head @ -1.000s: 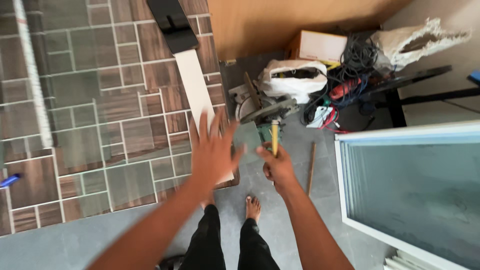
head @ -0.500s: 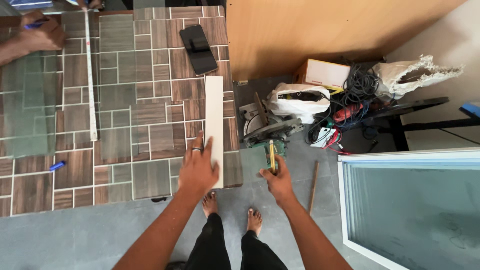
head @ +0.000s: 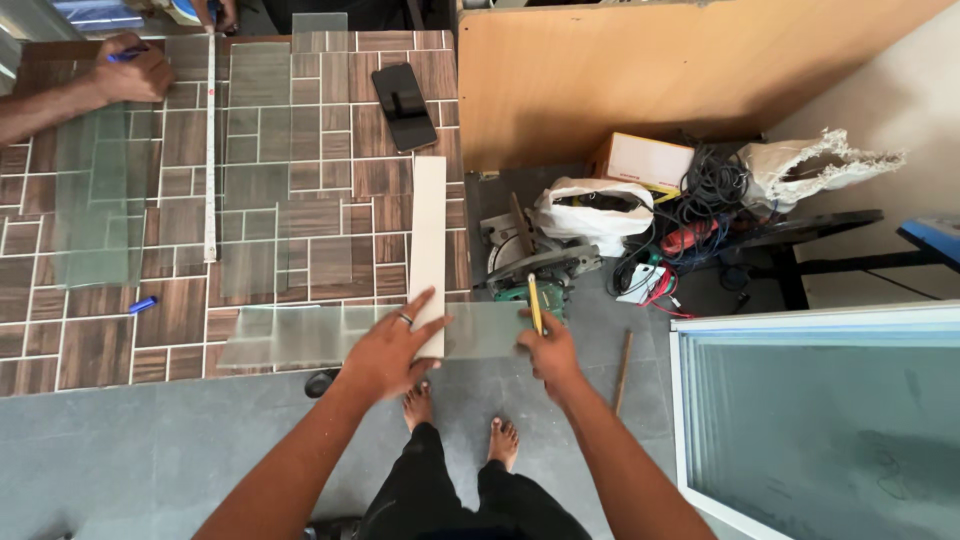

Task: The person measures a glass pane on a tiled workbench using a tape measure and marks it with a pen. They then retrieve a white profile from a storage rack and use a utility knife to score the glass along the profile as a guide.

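Glass strip [head: 330,335]: laid along the near edge of the tiled table [head: 100,350], one end overhanging. Held flat under the spread left hand [head: 392,352], with a white straightedge [head: 429,250]. Yellow cutter [head: 535,305] is pinched in the right hand [head: 548,352]. Risk: overhang may snap if pressed unevenly.

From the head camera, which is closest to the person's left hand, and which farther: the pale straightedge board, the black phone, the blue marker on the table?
From the left hand:
1. Pale straightedge board, under the fingertips, running up the table.
2. Blue marker, off to the left on the tile-pattern table.
3. Black phone, at the table's far end.
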`<state>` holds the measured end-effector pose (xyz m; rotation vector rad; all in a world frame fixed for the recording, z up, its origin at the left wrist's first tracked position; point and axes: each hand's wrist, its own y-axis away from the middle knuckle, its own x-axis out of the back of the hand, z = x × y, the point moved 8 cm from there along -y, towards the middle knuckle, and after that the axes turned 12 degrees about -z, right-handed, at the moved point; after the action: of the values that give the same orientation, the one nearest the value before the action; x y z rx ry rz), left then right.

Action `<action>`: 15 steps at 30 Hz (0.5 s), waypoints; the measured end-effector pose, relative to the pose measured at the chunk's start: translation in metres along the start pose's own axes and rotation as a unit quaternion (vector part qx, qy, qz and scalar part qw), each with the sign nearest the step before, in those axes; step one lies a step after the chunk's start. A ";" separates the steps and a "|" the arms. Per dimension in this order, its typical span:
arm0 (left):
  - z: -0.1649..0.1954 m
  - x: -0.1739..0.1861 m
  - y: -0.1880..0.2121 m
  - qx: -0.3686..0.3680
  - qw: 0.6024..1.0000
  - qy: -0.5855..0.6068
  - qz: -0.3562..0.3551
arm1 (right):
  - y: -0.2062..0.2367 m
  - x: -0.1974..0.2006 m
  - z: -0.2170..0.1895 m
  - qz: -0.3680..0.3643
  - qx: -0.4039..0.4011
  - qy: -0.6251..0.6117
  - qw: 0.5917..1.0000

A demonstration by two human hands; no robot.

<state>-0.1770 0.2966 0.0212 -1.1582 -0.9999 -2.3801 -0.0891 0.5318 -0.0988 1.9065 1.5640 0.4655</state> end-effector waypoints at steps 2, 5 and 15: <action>-0.007 -0.002 0.003 0.061 0.996 0.007 -0.060 | 0.000 0.000 -0.010 -0.004 -0.011 -0.004 1.000; 0.001 0.012 0.011 0.031 0.999 -0.040 -0.006 | 0.000 0.000 -0.020 -0.002 -0.042 -0.006 0.999; -0.021 0.036 0.001 0.041 0.999 -0.022 0.023 | -0.008 0.004 -0.036 -0.025 -0.127 -0.046 0.990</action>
<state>-0.2109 0.2816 0.0406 -1.1959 -1.0636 -2.2648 -0.1164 0.5450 -0.0781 1.6683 1.4153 0.5210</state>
